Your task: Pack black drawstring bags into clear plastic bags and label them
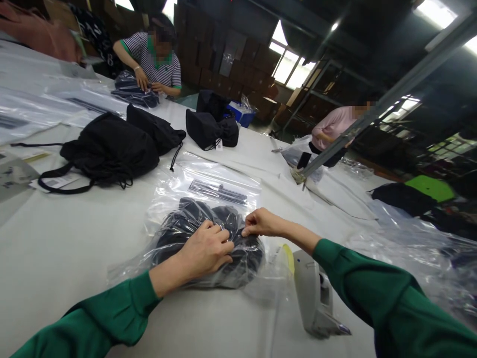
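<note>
A clear plastic bag (199, 174) with a printed panel lies on the table before me, a dark fabric item (175, 228) bundled inside it. My left hand (206, 247) rests on the middle of the bundle, fingers curled into the wrinkled plastic. At the bag's right side my right hand (263, 222) pinches the film between thumb and fingers. Beside my right forearm sits a grey tape dispenser (311, 293), with a yellow strip (288, 258) at its far end.
Black drawstring bags (112, 144) lie beyond on the left, and another tagged one (208, 130) farther back. Flat plastic bags (40, 107) cover the far left of the white table (85, 233). Two co-workers (160, 64) stand across it. A slanted metal post (357, 127) rises at right.
</note>
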Motion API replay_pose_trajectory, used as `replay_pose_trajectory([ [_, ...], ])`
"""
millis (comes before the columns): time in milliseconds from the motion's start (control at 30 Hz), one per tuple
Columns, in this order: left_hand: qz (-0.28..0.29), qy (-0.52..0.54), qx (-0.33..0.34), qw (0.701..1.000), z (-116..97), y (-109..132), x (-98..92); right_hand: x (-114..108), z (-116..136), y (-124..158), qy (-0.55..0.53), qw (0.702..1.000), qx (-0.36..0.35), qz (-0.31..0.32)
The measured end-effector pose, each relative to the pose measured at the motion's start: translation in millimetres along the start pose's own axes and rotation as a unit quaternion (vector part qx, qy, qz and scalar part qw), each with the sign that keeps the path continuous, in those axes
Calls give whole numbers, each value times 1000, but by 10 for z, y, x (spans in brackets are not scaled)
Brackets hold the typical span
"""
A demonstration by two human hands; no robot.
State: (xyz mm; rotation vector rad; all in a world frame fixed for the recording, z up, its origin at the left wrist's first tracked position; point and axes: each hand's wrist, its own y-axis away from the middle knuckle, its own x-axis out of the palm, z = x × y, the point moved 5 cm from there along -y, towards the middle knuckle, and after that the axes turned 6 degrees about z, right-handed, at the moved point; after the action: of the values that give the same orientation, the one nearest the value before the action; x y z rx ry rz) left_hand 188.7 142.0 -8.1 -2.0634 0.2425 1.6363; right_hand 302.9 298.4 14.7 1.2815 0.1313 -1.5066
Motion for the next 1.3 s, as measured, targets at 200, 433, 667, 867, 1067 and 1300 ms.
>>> replay_pose_trajectory([
  [200, 34, 2, -19, 999, 10, -46, -14, 227, 457, 507, 54, 969, -126, -207],
  [433, 49, -3, -93, 994, 364, 542, -322, 806, 522, 502, 73, 940, -173, -286],
  [667, 29, 103, -123, 987, 739, 914, -470, 685, 626, 484, 64, 943, -141, -294],
  [867, 1, 187, -122, 975, 801, 857, -471, 673, 872, 302, 38, 939, -105, -327],
  [1067, -33, 329, -212, 920, 932, 882, -370, 745, 769, 460, 24, 913, -112, -391],
  [1300, 35, 391, -279, 876, 1246, 1062, -6, 1129, -857, 2256, -240, 769, 253, -536],
])
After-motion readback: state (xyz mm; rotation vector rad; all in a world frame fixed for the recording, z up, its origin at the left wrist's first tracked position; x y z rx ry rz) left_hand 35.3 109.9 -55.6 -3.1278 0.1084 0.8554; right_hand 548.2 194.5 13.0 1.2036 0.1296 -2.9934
